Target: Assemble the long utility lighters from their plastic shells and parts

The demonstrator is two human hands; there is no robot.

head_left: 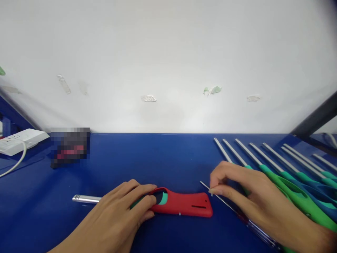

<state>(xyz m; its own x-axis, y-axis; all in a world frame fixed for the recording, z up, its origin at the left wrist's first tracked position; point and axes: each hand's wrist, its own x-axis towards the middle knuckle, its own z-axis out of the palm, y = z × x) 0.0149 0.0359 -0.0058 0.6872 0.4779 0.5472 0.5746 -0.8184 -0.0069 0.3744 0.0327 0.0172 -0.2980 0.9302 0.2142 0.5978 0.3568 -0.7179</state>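
Observation:
A red lighter (184, 204) with a metal tube pointing left lies on the blue table. My left hand (126, 207) rests over its tube end and teal-and-black trigger part, fingers wrapped round it. To the right of the lighter, my right hand (242, 193) has thumb and forefinger pinched together around a tiny pale piece, too small to name. A screwdriver (226, 203) with a thin metal shaft and clear dark handle lies slantwise beneath that hand, which hides part of it. Whether the fingers touch the shaft I cannot tell.
Several green and blue lighters (292, 193) with metal tubes lie in a row at the right. A white power strip (23, 140) with a cable is at the far left, beside a blurred dark object (72, 147). A white wall (168, 70) stands behind the blue table (147, 154).

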